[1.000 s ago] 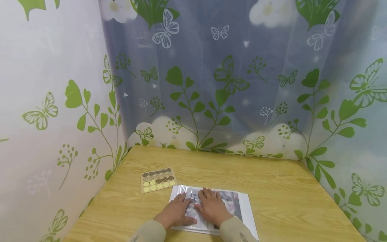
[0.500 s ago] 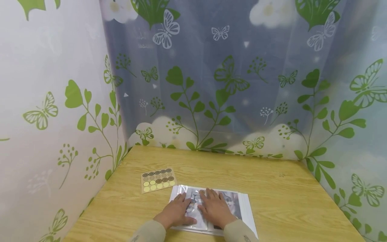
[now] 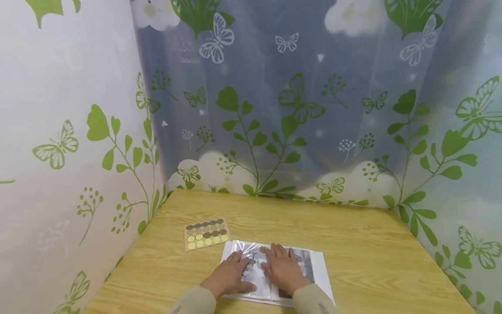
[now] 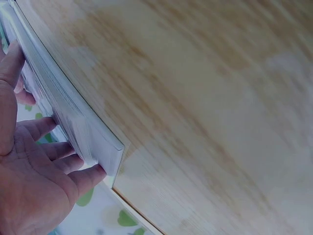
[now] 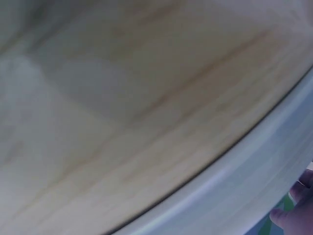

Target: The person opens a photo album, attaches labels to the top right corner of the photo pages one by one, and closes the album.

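Observation:
An open photo album (image 3: 327,279) with clear plastic sleeves lies on the wooden table. My left hand (image 3: 229,275) rests on its left page, fingers extended over the glossy sleeve. On the other side, my right hand (image 3: 285,269) lies flat near the middle fold and covers part of a picture on the right page. A round brown sticker (image 3: 263,250) shows at the top of the left page, by my right fingertips. The left wrist view shows the album's stacked page edges (image 4: 73,117) beside my fingers. In the right wrist view, the album's pale edge (image 5: 230,186) partly hides my hand.
A sheet of round stickers (image 3: 206,234), in dark brown, tan and yellow rows, lies behind and left of the album. Fabric walls (image 3: 266,144) printed with leaves and butterflies enclose the table (image 3: 384,261) at the back and both sides.
My right hand has slid a little to the right across the album, uncovering the round brown sticker and more of the left page. My left hand has stayed in place.

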Motion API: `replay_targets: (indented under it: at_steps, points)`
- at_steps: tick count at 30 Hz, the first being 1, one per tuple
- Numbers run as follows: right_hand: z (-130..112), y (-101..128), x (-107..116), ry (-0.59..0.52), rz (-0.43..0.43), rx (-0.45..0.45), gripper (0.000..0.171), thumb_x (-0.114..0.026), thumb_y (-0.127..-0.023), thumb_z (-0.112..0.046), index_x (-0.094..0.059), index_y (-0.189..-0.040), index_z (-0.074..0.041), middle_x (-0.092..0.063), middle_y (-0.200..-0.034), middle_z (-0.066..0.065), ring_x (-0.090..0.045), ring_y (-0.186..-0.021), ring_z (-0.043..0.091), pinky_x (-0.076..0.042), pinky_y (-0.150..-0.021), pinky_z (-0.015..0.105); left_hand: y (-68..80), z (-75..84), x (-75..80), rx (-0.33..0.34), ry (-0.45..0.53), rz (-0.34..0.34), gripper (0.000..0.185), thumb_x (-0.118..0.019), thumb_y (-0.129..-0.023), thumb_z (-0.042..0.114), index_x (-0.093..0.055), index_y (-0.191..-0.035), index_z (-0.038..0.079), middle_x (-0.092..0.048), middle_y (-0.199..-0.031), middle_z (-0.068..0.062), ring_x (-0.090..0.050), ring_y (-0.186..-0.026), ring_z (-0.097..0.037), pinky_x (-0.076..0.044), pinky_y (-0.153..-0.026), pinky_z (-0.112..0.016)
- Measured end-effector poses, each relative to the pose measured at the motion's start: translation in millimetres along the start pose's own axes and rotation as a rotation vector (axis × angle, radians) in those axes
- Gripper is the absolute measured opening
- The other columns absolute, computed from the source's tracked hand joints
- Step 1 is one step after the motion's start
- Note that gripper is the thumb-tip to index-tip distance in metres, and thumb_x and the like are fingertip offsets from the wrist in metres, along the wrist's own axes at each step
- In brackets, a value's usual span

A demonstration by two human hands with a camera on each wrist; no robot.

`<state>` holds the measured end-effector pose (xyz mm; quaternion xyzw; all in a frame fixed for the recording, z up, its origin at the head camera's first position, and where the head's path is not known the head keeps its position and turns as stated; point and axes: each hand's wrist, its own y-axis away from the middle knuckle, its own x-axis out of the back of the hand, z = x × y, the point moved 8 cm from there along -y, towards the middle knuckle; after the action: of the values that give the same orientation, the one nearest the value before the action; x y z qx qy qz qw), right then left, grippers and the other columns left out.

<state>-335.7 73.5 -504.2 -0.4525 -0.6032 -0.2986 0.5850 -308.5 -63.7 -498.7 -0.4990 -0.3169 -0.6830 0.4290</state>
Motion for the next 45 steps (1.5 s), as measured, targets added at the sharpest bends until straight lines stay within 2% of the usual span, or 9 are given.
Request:
replay_targets:
  at_steps: [9,22,26,35,40,45]
  points:
    - [-3.2,-11.9,-3.5,-0.042,0.012,-0.013,0.047,-0.049,-0.102,-0.038,-0.057,-0.136,-0.006,-0.046,-0.146,0.023,-0.041,-0.136,0.041,-0.026,-0.111,0.065,-1.8,-4.5,-5.1,0.001,-0.006,0.000,0.089,-0.072,-0.079,0.061,-0.050,-0.143,0.003,-0.038,-0.152,-0.025,-0.036,-0.139,-0.044,-0.034,-0.111,-0.056]
    - [-3.8,-22.8,-2.6,-0.006,0.051,-0.048,0.049,-0.050,-0.101,-0.039,-0.059,-0.130,0.000,-0.048,-0.142,0.025,-0.042,-0.134,0.041,-0.027,-0.111,0.065,-4.9,0.3,-2.1,-0.019,-0.020,0.037,0.088,-0.073,-0.078,0.061,-0.051,-0.142,0.004,-0.040,-0.150,-0.025,-0.038,-0.138,-0.043,-0.036,-0.110,-0.057]
    - [-7.6,-22.7,-1.7,0.000,0.077,-0.040,0.048,-0.052,-0.101,-0.038,-0.060,-0.128,0.001,-0.050,-0.139,0.025,-0.044,-0.133,0.041,-0.029,-0.110,0.065,-3.9,0.8,-0.4,-0.023,-0.040,0.047,0.085,-0.074,-0.078,0.060,-0.053,-0.139,0.004,-0.042,-0.149,-0.025,-0.040,-0.136,-0.043,-0.038,-0.109,-0.056]
    - [-16.0,-21.1,-5.9,0.040,0.077,-0.014,0.047,-0.054,-0.099,-0.038,-0.060,-0.130,-0.003,-0.054,-0.131,0.018,-0.046,-0.130,0.037,-0.029,-0.110,0.064,1.0,0.4,3.5,-0.026,-0.030,0.061,0.083,-0.076,-0.079,0.056,-0.054,-0.138,0.002,-0.043,-0.147,-0.026,-0.041,-0.134,-0.045,-0.038,-0.107,-0.058]
    - [-21.6,-16.9,-4.8,0.055,0.067,0.005,0.048,-0.054,-0.099,-0.039,-0.060,-0.131,-0.004,-0.054,-0.131,0.018,-0.046,-0.130,0.037,-0.030,-0.110,0.063,0.5,0.4,1.6,-0.014,-0.024,0.046,0.083,-0.075,-0.079,0.057,-0.054,-0.138,0.003,-0.042,-0.148,-0.025,-0.040,-0.135,-0.045,-0.038,-0.108,-0.057]
    - [-24.8,-11.2,1.0,0.062,0.112,0.033,0.048,-0.055,-0.099,-0.039,-0.060,-0.129,-0.001,-0.056,-0.127,0.019,-0.049,-0.126,0.038,-0.032,-0.108,0.064,-0.9,0.5,-0.4,-0.006,-0.025,0.038,0.084,-0.074,-0.079,0.058,-0.054,-0.139,0.004,-0.041,-0.149,-0.025,-0.039,-0.137,-0.044,-0.037,-0.109,-0.056]
